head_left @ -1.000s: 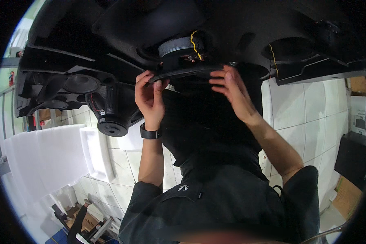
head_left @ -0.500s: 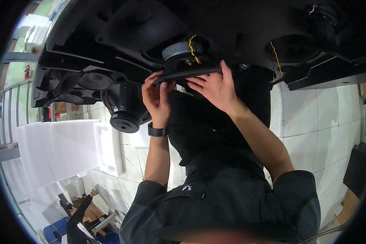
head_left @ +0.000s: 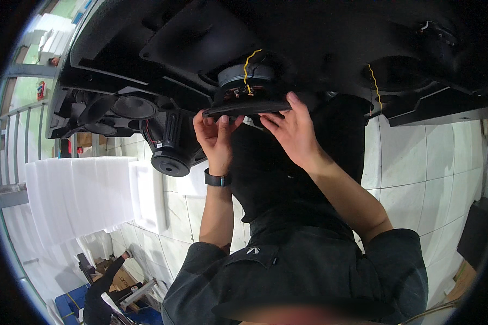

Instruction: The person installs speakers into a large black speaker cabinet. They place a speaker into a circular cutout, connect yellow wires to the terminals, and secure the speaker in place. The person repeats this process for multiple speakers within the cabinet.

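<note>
Item: loudspeaker driver (head_left: 230,103), black, round; hanging between the fingers of both hands, its rim (head_left: 255,110) running across the fingertips and its magnet (head_left: 234,73) facing away from them, toward the black cabinet (head_left: 314,40). Whether the magnet is sitting inside the opening, the dark is not letting one tell.

Attached: yellow wire (head_left: 246,70), looping beyond the fingers down to the terminals, between the two hands.

Handling, by judgement: bearing the weight evenly on both sets of fingers is serving best; the rim is dipping slightly at the left fingers, so levelling is calling for a little lift there. Fingertips are doing better on the stiff rim than on the cone. The wire is needing slack, clear of the rim's edge.

Left hand (head_left: 217,135): grasping the rim's left end, digits curling around and under it; forearm rising almost straight, wrist bearing a black band (head_left: 217,177).

Right hand (head_left: 295,135): supporting the right end, fingers spreading beneath the rim, one digit standing up at its tip; looser than a clasp; forearm slanting in from the lower right.

Nearby: second driver (head_left: 169,162), lying below and left of the left fingers.
</note>
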Demonstrator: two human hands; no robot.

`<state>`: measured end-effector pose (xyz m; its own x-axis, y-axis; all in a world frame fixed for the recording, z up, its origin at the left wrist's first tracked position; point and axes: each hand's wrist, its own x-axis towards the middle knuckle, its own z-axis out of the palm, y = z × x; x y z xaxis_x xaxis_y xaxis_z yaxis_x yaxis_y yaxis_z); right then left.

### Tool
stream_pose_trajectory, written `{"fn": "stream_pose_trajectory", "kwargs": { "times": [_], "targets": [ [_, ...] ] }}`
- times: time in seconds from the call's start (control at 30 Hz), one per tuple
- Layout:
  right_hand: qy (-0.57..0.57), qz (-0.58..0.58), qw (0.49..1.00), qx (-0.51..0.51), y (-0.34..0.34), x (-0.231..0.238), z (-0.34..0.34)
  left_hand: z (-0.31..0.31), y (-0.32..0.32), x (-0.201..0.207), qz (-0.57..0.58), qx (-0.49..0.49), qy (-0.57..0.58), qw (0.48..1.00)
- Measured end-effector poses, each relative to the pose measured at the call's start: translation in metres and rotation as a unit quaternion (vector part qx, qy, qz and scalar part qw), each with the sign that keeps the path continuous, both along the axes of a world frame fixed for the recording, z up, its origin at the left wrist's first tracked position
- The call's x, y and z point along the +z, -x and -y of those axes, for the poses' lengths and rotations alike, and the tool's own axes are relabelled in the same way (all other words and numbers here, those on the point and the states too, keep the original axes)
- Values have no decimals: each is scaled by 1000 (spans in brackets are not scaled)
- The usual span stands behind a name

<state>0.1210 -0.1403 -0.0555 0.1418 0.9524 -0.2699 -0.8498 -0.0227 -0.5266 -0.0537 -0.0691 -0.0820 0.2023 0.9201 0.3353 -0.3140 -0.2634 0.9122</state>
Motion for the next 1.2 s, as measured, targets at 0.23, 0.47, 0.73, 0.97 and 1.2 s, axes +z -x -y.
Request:
{"fn": "stream_pose_trajectory", "kwargs": {
  "times": [0.23,0.47,0.73,0.97,1.2],
  "targets": [
    [-18,71,994,-84,14,7,4,4,-19,4,24,-21,35,999],
    [-19,110,988,-107,12,12,5,21,-39,7,69,7,83,994],
    [-12,116,984,-131,21,21,4,15,-15,11,27,-11,113,993],
    [-12,140,978,-157,20,29,2,12,-5,2,12,19,136,990],
    [-4,154,976,-154,10,30,-19,16,-11,8,-30,16,101,994]
  ]
}}
